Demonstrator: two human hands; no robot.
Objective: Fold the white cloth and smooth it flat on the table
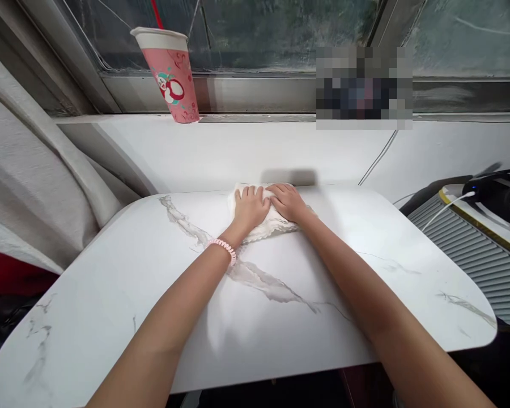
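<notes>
We see both hands flat on a white cloth (268,222) at the far edge of the marble-look surface (110,294), approx. centre, close to the wall under the window. Left hand (250,208) lies palm down on the cloth's left part, fingers (250,192) stretched out & released, pressing, not gripping. Right hand (287,202) sits just beside it on the cloth's right part, touching or nearly touching the left; fingers bent slightly over the fabric, not clenched, no clear grasp. Cloth is bunched, its lace-like edge showing below the hands. Pink coil band (224,248) on left wrist. Pink paper cup (170,73) w/ white lid stands on the windowsill, well apart, upper left. Curtain (29,170) at left. Ribbed grey unit (471,255) at right w/ a dark device (497,187) & white cable on top.
</notes>
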